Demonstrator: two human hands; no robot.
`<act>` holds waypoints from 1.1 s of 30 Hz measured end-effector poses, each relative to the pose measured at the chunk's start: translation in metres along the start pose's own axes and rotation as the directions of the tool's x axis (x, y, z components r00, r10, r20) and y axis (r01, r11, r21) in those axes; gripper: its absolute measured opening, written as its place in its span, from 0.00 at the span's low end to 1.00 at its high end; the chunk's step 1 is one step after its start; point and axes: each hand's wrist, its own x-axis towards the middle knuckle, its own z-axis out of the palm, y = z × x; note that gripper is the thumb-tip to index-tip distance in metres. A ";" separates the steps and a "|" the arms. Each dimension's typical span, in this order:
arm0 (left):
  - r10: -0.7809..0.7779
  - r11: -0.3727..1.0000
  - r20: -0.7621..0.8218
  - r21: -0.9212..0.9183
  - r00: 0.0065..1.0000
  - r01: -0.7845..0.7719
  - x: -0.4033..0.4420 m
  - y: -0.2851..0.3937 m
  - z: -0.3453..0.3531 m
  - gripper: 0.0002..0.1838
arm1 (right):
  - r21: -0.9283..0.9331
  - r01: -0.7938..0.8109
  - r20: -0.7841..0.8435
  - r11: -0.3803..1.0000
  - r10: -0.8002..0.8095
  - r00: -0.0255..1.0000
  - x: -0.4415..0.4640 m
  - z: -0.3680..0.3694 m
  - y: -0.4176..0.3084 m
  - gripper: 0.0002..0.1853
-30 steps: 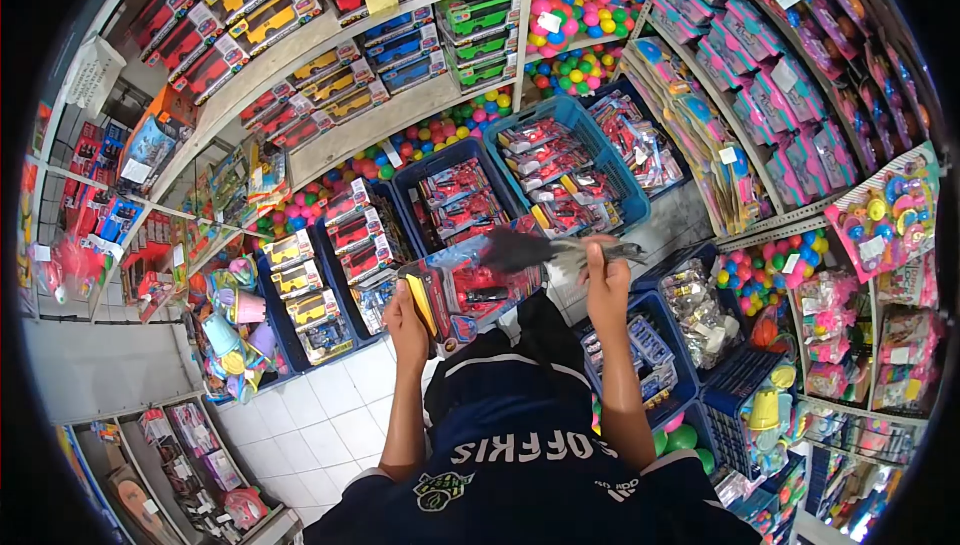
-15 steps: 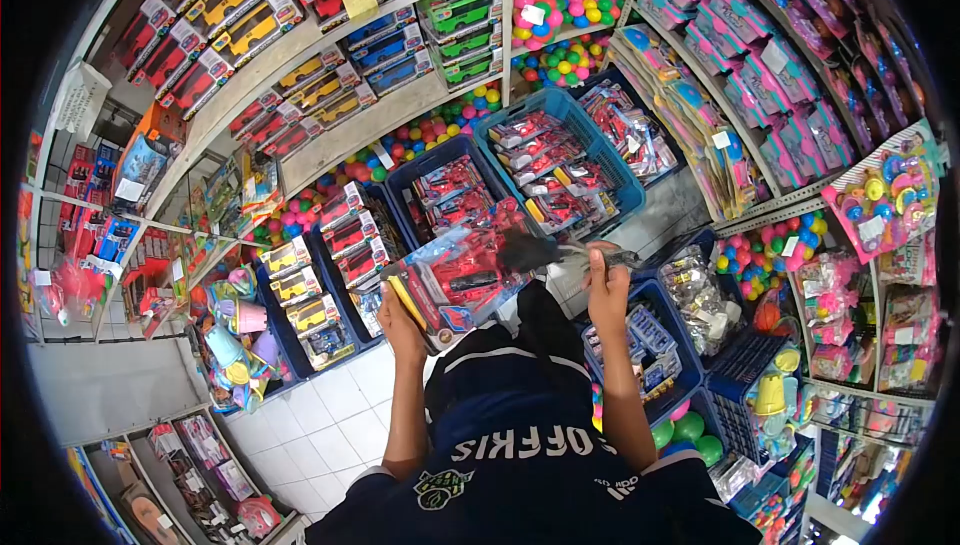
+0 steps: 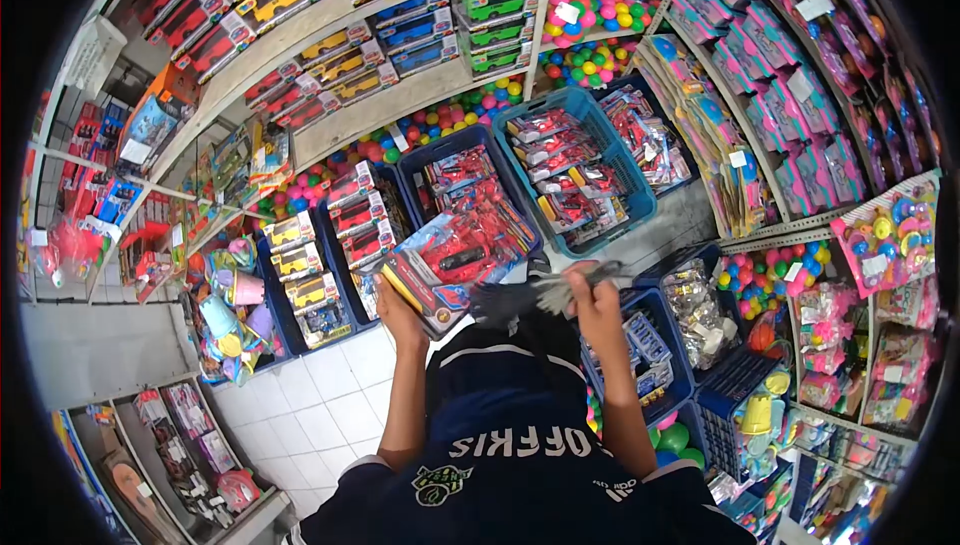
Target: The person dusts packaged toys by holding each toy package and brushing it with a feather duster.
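My left hand (image 3: 402, 321) grips the left end of a boxed red toy (image 3: 465, 250), its thumb on the yellow-edged side. The box is tilted in front of my body, its clear front showing red parts. My right hand (image 3: 598, 307) is closed around a grey and black duster (image 3: 508, 305). The duster's dark, soft head lies at the lower right edge of the box, close to or touching it; I cannot tell which. Behind the box, a dark blue crate (image 3: 493, 153) holds similar red toy packs.
A teal basket (image 3: 640, 180) of red toy packs stands ahead. Boxed toy cars (image 3: 310, 290) fill crates at the left, and a blue crate (image 3: 668, 407) sits by my right arm. Shelves (image 3: 345, 120) curve around, with colourful balls (image 3: 450, 125) below. White floor tiles (image 3: 335, 370) show at lower left.
The duster has moved left and down, from the box's upper right to its lower right edge. My right hand has shifted slightly left and down. The left hand still holds the box.
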 end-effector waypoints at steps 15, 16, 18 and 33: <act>-0.021 0.990 0.051 0.139 0.999 0.013 0.003 -0.005 -0.020 0.26 | -0.137 0.130 0.207 0.982 -0.100 0.973 0.013 0.027 -0.028 0.12; -0.001 0.987 0.024 0.160 1.000 -0.003 -0.002 0.002 -0.013 0.26 | -0.301 0.258 0.195 0.918 -0.205 0.959 0.015 0.027 -0.030 0.12; 0.049 0.972 0.001 0.231 0.999 -0.048 0.000 -0.001 -0.015 0.26 | -0.268 0.254 0.232 0.929 -0.194 0.953 0.007 0.032 -0.036 0.12; -0.139 0.989 0.074 0.058 0.988 0.135 0.019 -0.018 -0.022 0.26 | -0.114 0.247 0.231 0.962 -0.216 0.949 0.002 0.032 -0.021 0.10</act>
